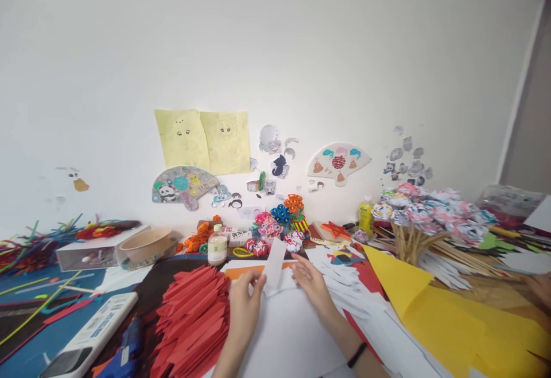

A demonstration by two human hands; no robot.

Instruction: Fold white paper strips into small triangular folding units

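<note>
In the head view, the left hand (247, 287) pinches a white paper strip (276, 258) between thumb and fingers, holding it raised and slightly tilted at the near middle of the table. The right hand (310, 283) is open just to the right of the strip, its fingers spread and loosely curled; whether a fingertip touches the paper I cannot tell. A black band (357, 354) circles the right wrist. Below both hands lie white sheets (288, 332), with an orange piece of paper (236, 273) at their far left. Just left of the left forearm is a heap of folded red strips (189, 323); farther left, at the near side, are a blue glue gun (130, 341) and a white power strip (97, 327). To the right of the right hand lie loose white strips (340, 279), then large yellow paper (456, 323). On the far side, from left to right, stand a small bottle (217, 249), colourful flowers (280, 215), a yellow bottle (365, 217) and a bunch of white-and-pink paper flowers (422, 209) against the wall
</note>
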